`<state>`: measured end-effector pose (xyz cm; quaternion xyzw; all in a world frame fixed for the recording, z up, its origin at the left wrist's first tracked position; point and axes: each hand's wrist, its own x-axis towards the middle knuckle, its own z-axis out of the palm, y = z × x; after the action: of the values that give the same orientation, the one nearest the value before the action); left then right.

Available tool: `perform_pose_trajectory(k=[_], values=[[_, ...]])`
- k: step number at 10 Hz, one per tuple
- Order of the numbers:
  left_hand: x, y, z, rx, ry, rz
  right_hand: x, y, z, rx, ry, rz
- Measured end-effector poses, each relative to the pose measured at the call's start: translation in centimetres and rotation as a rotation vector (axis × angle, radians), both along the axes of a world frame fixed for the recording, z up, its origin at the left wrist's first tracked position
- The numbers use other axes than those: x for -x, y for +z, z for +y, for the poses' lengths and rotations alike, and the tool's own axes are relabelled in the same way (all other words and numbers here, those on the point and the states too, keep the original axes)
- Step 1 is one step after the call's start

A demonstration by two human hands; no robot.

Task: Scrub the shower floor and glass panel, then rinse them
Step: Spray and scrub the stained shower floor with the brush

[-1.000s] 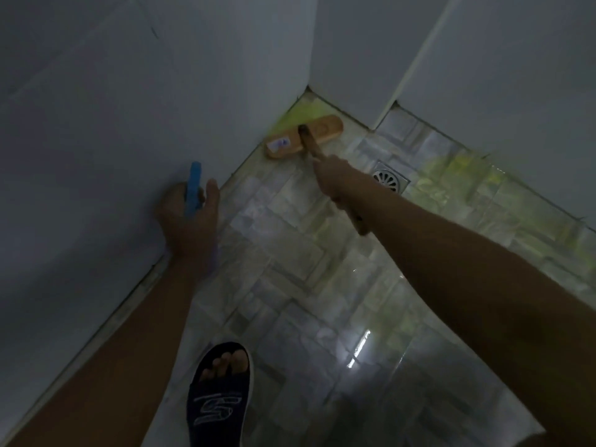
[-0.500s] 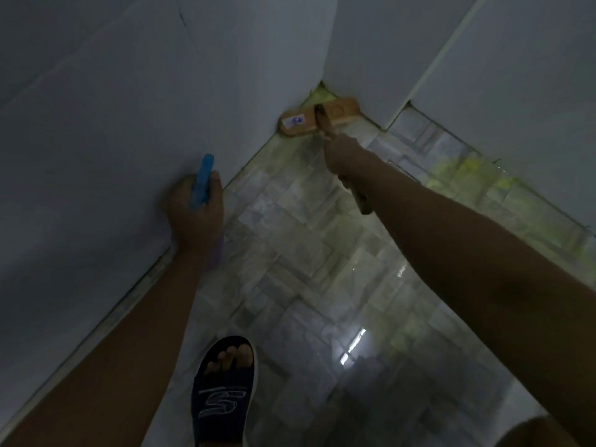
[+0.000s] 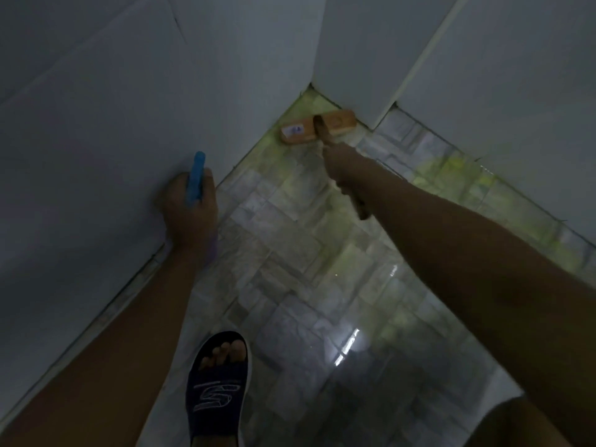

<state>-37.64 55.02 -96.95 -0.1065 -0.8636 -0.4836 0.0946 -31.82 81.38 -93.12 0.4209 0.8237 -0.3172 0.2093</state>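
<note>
Right hand (image 3: pixel 345 169) fist-wrapped mid-handle on wooden brush (image 3: pixel 317 127) | left hand (image 3: pixel 190 214) clutches blue tool (image 3: pixel 196 180), braced on wall (image 3: pixel 96 156) | head view: brush well beyond sandal (image 3: pixel 216 391), in floor (image 3: pixel 290 253) corner | likely rigid, light; wet tiles slippery, keep mid-handle hold

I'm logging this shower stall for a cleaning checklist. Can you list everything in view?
scrub brush: one, tan wood, head on the floor in the far corner, against the wall
blue tool: one, blue, upright in the left hand; kind unclear
floor tiles: many, grey-white, wet and shiny, across the stall
yellow-green patches: several, on the tiles along the wall edges and in the far corner
walls: several panels, white-grey, left and far sides
slipper: one, dark blue with white logo, bottom centre, on a foot
left hand: one, grips the blue tool beside the left wall
right hand: one, grips the brush handle
</note>
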Motion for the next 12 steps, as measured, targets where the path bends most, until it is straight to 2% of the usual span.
perform_pose_trajectory(k=[1, 2, 3, 4, 6, 7, 8, 9, 11, 12], values=[[0.4, -0.5, -0.2, 0.005, 0.007, 0.01, 1.1, -1.2, -3.6, 0.098, -0.06, 0.087], [0.5, -0.6, -0.3, 0.055, 0.003, 0.008, -5.4, -2.4, -7.1, 0.123, 0.075, 0.034], [0.4, -0.5, -0.3, 0.06, -0.013, -0.011, -14.0, -2.6, -7.6, 0.11, 0.121, -0.044], [0.3, -0.2, -0.2, 0.059, -0.062, -0.003, -18.2, -1.9, -4.2, 0.089, 0.035, -0.097], [-3.1, 1.3, 2.3, 0.051, -0.194, -0.112, -10.2, -0.8, -2.2, 0.062, -0.015, -0.007], [-4.8, 1.6, 4.0, 0.095, -0.271, -0.123, -9.6, -0.2, -3.6, 0.101, 0.005, -0.008], [-6.5, 0.7, 5.0, 0.137, -0.268, -0.207, -12.6, 0.1, -3.7, 0.048, 0.102, -0.069], [-7.5, 0.8, 5.8, 0.165, -0.253, -0.245, -14.6, -0.2, -3.5, 0.049, 0.087, -0.09], [-6.4, 1.0, 7.3, 0.076, -0.202, -0.342, -13.5, 0.4, -3.6, 0.109, 0.014, -0.027], [-6.1, 0.7, 7.6, 0.097, -0.212, -0.246, -13.1, -1.0, -3.7, 0.044, 0.055, -0.038]])
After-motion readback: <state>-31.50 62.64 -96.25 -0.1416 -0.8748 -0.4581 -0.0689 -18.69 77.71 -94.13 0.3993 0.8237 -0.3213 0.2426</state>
